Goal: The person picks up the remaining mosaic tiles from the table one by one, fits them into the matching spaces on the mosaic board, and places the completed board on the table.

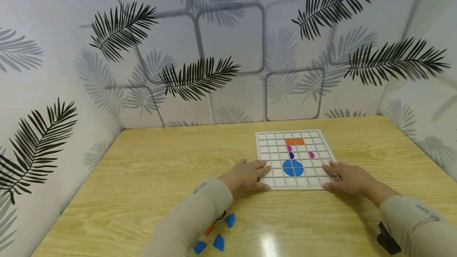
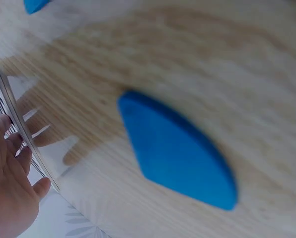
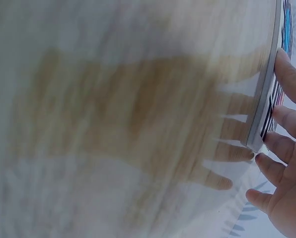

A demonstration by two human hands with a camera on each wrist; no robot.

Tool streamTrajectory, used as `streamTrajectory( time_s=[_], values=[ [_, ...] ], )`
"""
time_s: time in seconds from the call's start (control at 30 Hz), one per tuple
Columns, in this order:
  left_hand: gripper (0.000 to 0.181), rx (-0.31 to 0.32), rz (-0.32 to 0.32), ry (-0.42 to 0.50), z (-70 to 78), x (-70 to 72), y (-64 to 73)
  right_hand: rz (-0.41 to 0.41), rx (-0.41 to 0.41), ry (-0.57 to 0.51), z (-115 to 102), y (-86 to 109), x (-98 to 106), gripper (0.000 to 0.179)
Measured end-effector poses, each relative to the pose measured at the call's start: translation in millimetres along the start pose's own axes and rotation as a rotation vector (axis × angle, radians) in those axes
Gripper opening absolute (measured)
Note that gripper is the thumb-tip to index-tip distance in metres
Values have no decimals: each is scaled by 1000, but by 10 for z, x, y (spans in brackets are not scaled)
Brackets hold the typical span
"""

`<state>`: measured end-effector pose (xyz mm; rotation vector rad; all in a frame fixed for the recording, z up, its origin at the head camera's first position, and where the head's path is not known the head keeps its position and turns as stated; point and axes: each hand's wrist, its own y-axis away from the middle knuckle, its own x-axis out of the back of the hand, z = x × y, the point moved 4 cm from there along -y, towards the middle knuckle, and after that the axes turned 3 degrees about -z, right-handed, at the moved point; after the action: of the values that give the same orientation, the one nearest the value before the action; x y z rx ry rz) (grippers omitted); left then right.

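Observation:
A white grid board point(image 1: 278, 182) lies flat on the wooden table. On it are a blue circle of quarter pieces point(image 1: 292, 168), an orange strip point(image 1: 294, 141), two magenta half-rounds, one of them a magenta piece point(image 1: 312, 155), and a dark blue half-round point(image 1: 291, 156). My left hand point(image 1: 248, 175) touches the board's left front edge, fingers spread and relaxed over its rim. At the right front edge, my right hand point(image 1: 351, 178) rests in the same way, its fingers loosely extended. Neither hand grips a loose piece.
Near the left forearm lie loose blue quarter pieces point(image 1: 219, 242) and an orange piece point(image 1: 208, 230), partly covered by the sleeve. One blue piece point(image 2: 178, 148) looms large in the left wrist view. A patterned wall point(image 1: 228, 102) stands behind the table point(image 1: 160, 162).

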<state>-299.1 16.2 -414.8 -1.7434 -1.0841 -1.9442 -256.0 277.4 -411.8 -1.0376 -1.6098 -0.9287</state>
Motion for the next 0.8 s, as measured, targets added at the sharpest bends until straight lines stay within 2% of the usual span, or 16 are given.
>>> streamTrajectory(
  time_s=[0.27,0.4,0.8],
  values=[
    [69,1,-17,79,-42,-22,157,23,73,16,-154,50,6,69],
    [68,1,-9,80,-80,-45,225,39,106,16,-220,50,2,66],
    [68,-6,-8,79,-163,-117,427,28,174,-85,-345,60,-8,59]
  ],
)
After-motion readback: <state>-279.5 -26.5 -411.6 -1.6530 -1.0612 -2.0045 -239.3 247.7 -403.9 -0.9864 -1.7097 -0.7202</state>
